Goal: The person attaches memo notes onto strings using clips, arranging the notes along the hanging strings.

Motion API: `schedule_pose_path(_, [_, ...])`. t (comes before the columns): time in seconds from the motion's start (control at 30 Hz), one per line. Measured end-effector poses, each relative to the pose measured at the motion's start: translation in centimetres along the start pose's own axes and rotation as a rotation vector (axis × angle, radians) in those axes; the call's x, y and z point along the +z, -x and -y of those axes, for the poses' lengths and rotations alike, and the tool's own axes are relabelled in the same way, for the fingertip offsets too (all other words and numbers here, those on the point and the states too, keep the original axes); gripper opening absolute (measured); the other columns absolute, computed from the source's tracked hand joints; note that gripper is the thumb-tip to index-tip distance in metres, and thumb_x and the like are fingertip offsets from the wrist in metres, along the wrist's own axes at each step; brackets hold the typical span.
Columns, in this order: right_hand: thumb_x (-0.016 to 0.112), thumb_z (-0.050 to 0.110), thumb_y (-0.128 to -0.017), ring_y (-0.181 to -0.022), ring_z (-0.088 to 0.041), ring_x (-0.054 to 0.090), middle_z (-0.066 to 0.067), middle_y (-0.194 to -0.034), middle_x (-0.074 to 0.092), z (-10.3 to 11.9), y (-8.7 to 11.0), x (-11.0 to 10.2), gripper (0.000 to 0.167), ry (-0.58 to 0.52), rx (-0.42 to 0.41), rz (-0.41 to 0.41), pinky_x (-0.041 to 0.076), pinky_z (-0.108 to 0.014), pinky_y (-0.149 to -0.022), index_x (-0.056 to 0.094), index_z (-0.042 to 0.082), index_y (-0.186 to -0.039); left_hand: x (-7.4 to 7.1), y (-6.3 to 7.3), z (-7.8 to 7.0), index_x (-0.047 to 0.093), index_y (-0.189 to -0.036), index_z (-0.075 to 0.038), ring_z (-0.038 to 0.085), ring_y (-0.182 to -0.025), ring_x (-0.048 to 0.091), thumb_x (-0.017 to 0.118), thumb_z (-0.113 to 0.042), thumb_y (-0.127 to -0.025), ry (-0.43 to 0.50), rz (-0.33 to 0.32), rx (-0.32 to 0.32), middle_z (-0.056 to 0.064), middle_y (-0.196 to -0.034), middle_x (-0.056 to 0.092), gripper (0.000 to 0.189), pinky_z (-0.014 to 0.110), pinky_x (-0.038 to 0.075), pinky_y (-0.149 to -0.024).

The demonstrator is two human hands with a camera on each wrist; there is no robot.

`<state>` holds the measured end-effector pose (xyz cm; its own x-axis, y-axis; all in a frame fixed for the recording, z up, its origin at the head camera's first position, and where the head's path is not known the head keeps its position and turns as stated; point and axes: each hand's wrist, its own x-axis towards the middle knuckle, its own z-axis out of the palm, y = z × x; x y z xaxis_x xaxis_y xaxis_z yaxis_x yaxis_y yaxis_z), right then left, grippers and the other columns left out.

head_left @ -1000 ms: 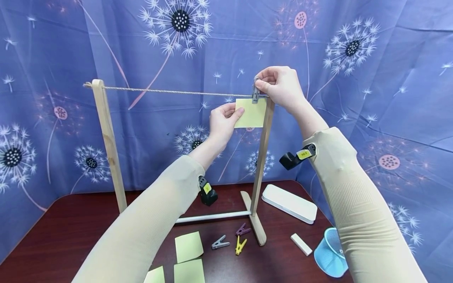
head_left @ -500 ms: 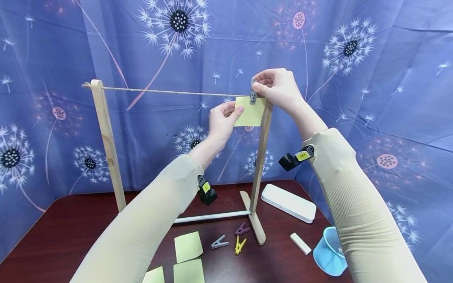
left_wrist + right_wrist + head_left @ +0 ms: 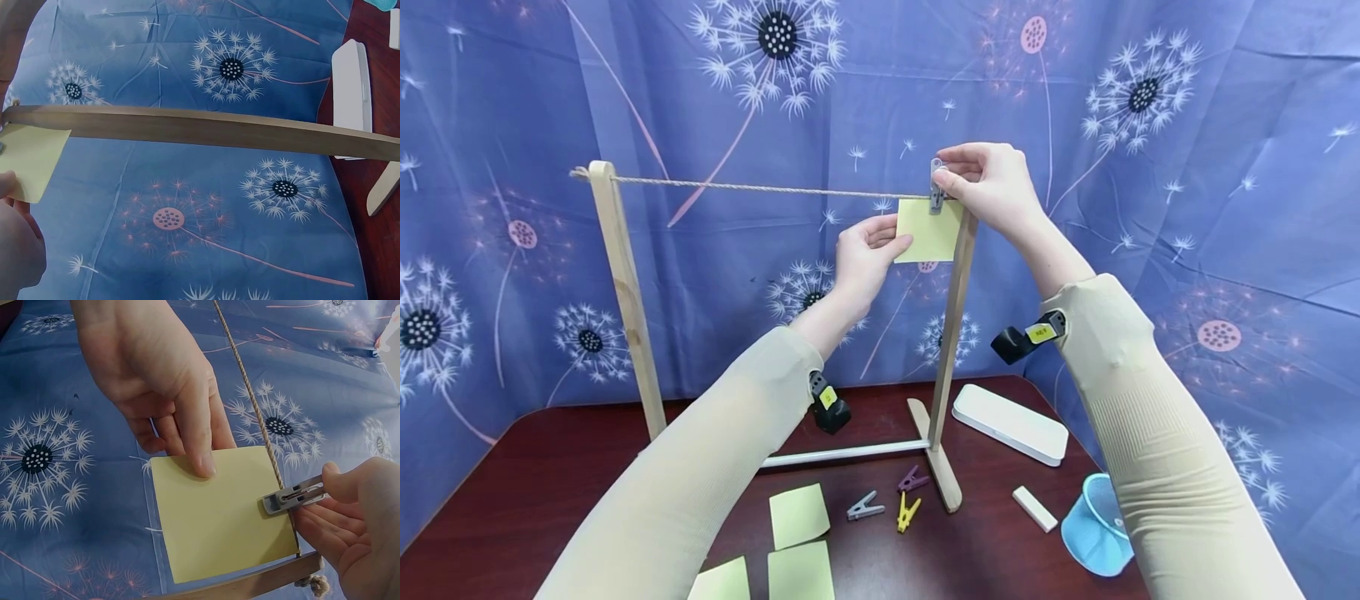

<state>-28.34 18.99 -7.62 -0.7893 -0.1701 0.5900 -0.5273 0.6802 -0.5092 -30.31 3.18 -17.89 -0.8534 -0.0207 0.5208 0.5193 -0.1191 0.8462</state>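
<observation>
A yellow sticky note (image 3: 928, 233) hangs at the right end of the rope (image 3: 760, 189), its upper edge along the cord. My left hand (image 3: 867, 258) pinches the note's left edge between thumb and fingers. With thumb and fingertips, my right hand (image 3: 992, 179) holds a grey clothespin (image 3: 294, 497) by its handle ends. The clothespin's tip lies over the note's upper edge and the rope. In the right wrist view the left hand (image 3: 156, 381) has its thumb on the note's front. The left wrist view shows only part of the note (image 3: 36, 159).
The rope spans a wooden frame with a left post (image 3: 625, 292) and right post (image 3: 953, 333). On the table (image 3: 550, 483) lie more sticky notes (image 3: 799, 515), grey (image 3: 866, 506), yellow (image 3: 907, 512) and purple (image 3: 913, 478) clothespins, a white case (image 3: 1011, 423), a white block (image 3: 1034, 509) and a blue mesh cup (image 3: 1093, 533).
The clothespin and the right fingers have shifted slightly left along the note's upper edge. The left hand keeps its pinch on the note. The head view has tilted slightly.
</observation>
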Motion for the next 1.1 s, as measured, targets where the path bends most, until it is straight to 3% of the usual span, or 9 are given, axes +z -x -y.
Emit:
schedule_pose_path(0.3, [0.070, 0.023, -0.090, -0.102, -0.019, 0.071, -0.017, -0.116, 0.070, -0.4, 0.4, 0.6, 0.040, -0.069, -0.017, -0.121, 0.054, -0.022, -0.084, 0.066, 0.004, -0.125, -1.2, 0.4, 1.2, 0.067, -0.120, 0.000, 0.021, -0.108, 0.066, 0.071, -0.006, -0.088, -0.004, -0.004, -0.036, 0.019, -0.116, 0.070, 0.033, 0.026, 0.053, -0.090])
schedule_pose_path(0.53, [0.073, 0.020, -0.087, -0.084, 0.000, 0.070, -0.014, -0.106, 0.074, -0.7, 1.2, 0.7, 0.033, -0.155, -0.016, -0.265, 0.053, -0.017, -0.079, 0.070, 0.004, -0.116, -2.1, 0.8, 2.4, 0.067, -0.119, 0.001, 0.023, -0.108, 0.067, 0.069, -0.004, -0.089, -0.001, -0.007, -0.026, 0.020, -0.115, 0.070, 0.030, 0.026, 0.052, -0.093])
schedule_pose_path(0.7, [0.073, 0.011, -0.085, -0.070, 0.006, 0.065, 0.006, -0.082, 0.073, -1.1, 2.3, 1.2, 0.026, -0.284, -0.105, -0.390, 0.051, -0.013, -0.071, 0.071, -0.004, -0.106, -2.7, 1.3, 3.3, 0.068, -0.117, 0.001, 0.019, -0.102, 0.069, 0.070, -0.005, -0.089, -0.023, -0.008, -0.029, 0.021, -0.111, 0.071, 0.029, 0.025, 0.052, -0.092])
schedule_pose_path(0.83, [0.072, 0.008, -0.086, -0.071, 0.001, 0.064, 0.019, -0.078, 0.065, -1.8, 3.5, 2.3, 0.022, -0.353, -0.206, -0.469, 0.052, -0.015, -0.071, 0.069, -0.008, -0.102, -3.5, 2.1, 4.0, 0.069, -0.119, -0.002, 0.020, -0.105, 0.068, 0.070, -0.010, -0.090, -0.078, 0.031, -0.048, 0.018, -0.112, 0.071, 0.030, 0.028, 0.052, -0.093])
schedule_pose_path(0.97, [0.070, 0.003, -0.087, -0.071, -0.001, 0.063, -0.001, -0.085, 0.072, -2.5, 5.0, 3.9, 0.018, -0.389, -0.291, -0.527, 0.053, -0.018, -0.069, 0.067, -0.011, -0.099, -4.9, 3.2, 5.1, 0.068, -0.120, -0.004, 0.023, -0.108, 0.068, 0.070, -0.015, -0.090, -0.166, 0.093, -0.069, 0.016, -0.114, 0.071, 0.032, 0.031, 0.052, -0.093])
schedule_pose_path(1.1, [0.069, -0.001, -0.085, -0.072, 0.000, 0.062, -0.025, -0.090, 0.069, -3.1, 7.1, 5.7, 0.018, -0.400, -0.340, -0.498, 0.053, -0.017, -0.070, 0.065, -0.014, -0.097, -6.4, 4.6, 6.6, 0.068, -0.120, -0.006, 0.025, -0.108, 0.068, 0.072, -0.017, -0.089, -0.280, 0.157, -0.117, 0.014, -0.114, 0.071, 0.034, 0.035, 0.054, -0.090])
